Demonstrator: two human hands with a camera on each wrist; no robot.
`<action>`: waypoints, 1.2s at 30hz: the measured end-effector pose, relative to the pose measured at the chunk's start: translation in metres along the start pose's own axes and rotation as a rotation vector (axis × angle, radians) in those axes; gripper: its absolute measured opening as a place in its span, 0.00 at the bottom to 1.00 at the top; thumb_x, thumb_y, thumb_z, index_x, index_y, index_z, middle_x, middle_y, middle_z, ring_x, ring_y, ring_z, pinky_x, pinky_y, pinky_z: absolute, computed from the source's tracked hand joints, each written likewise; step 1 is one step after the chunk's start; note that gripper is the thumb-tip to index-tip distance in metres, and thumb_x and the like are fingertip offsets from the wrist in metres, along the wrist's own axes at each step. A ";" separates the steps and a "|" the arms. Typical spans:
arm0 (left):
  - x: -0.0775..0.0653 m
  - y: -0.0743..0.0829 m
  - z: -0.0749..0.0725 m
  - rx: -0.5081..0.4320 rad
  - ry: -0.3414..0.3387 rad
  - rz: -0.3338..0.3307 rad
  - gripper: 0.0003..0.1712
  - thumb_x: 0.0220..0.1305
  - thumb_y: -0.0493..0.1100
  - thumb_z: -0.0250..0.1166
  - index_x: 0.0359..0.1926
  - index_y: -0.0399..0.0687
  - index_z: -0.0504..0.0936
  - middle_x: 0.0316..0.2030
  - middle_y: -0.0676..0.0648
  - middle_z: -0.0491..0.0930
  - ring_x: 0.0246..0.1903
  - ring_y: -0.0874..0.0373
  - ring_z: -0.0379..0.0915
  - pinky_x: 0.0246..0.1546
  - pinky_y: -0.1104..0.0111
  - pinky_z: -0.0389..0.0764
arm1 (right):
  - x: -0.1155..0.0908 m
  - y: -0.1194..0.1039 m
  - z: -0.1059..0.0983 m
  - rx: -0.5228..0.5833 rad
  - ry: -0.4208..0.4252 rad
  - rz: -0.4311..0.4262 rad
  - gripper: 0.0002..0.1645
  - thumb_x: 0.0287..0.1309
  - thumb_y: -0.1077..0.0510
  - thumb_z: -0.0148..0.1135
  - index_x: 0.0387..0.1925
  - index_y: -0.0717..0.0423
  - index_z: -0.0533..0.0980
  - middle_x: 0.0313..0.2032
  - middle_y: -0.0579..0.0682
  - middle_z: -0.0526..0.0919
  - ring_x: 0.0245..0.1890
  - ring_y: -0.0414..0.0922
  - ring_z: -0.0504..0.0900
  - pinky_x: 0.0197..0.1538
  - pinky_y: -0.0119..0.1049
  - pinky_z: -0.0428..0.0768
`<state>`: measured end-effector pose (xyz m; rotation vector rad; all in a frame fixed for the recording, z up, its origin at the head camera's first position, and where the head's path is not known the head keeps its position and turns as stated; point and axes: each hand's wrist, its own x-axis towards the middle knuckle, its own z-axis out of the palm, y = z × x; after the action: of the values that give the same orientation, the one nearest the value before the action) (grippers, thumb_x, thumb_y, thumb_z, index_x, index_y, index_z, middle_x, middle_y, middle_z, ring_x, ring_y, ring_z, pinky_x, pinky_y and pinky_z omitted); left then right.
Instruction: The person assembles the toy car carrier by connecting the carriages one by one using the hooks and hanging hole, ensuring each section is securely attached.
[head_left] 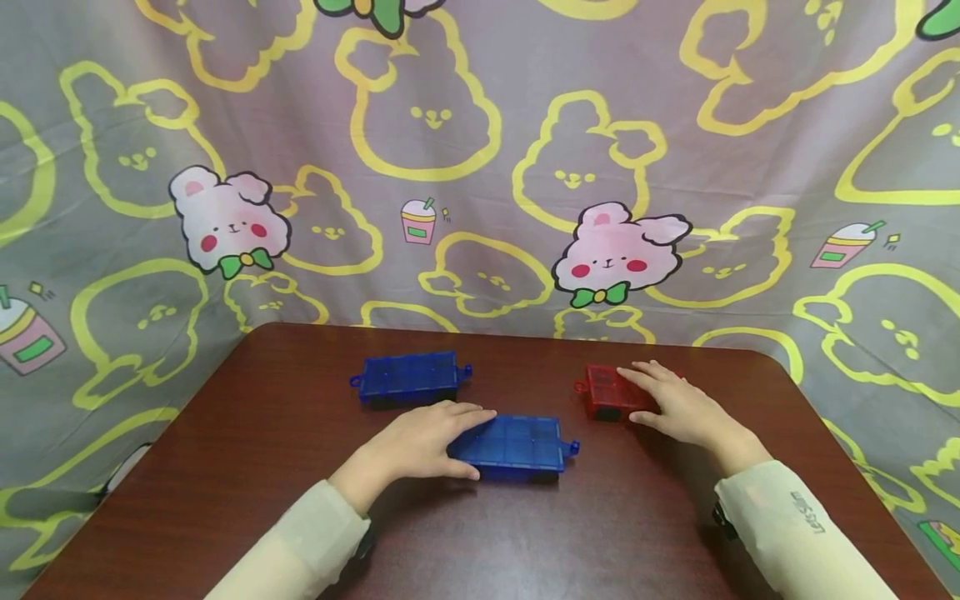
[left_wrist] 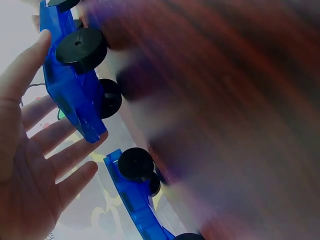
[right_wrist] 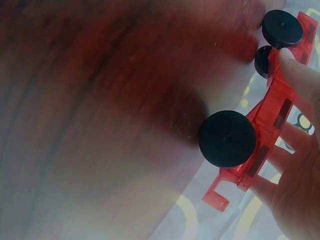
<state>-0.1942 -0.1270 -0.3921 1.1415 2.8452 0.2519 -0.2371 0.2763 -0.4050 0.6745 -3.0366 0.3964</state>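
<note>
A translucent blue toy car base (head_left: 525, 446) with black wheels (left_wrist: 82, 50) stands nearest on the table, a small hook at its right end. My left hand (head_left: 420, 442) grips its left end, thumb on the near side and fingers along the far side. To the right, a red toy car base (head_left: 604, 392) also has black wheels (right_wrist: 227, 139) and a coupling at its end. My right hand (head_left: 682, 408) holds it across its width, covering its right part in the head view; the thumb (right_wrist: 290, 60) presses its near side.
A second blue toy car base (head_left: 408, 375) stands behind and left of the first, with a ring at its left end and a hook at its right. The brown table (head_left: 480, 533) meets a cartoon-print curtain (head_left: 480, 208) at the back and sides.
</note>
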 end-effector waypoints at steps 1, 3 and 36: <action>0.001 0.000 0.000 -0.004 -0.007 -0.002 0.47 0.56 0.66 0.70 0.73 0.56 0.67 0.68 0.48 0.72 0.66 0.50 0.70 0.62 0.55 0.76 | 0.000 0.001 0.000 0.002 0.003 -0.004 0.44 0.55 0.50 0.72 0.71 0.53 0.66 0.68 0.65 0.67 0.70 0.69 0.61 0.61 0.70 0.69; 0.002 0.000 -0.001 -0.016 -0.017 -0.007 0.47 0.56 0.65 0.71 0.72 0.55 0.68 0.68 0.47 0.72 0.66 0.50 0.70 0.62 0.55 0.76 | 0.000 0.002 -0.001 0.004 0.007 -0.007 0.44 0.54 0.50 0.73 0.71 0.53 0.67 0.67 0.65 0.68 0.67 0.67 0.65 0.58 0.68 0.73; 0.003 -0.001 -0.004 -0.087 -0.044 -0.016 0.44 0.55 0.62 0.73 0.70 0.53 0.71 0.67 0.44 0.73 0.65 0.48 0.70 0.64 0.55 0.75 | -0.035 -0.012 -0.017 -0.058 0.047 -0.043 0.43 0.49 0.46 0.76 0.67 0.46 0.71 0.60 0.61 0.74 0.57 0.61 0.76 0.47 0.61 0.82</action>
<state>-0.1980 -0.1262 -0.3888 1.0937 2.7750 0.3413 -0.2013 0.2849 -0.3873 0.7156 -2.9707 0.3167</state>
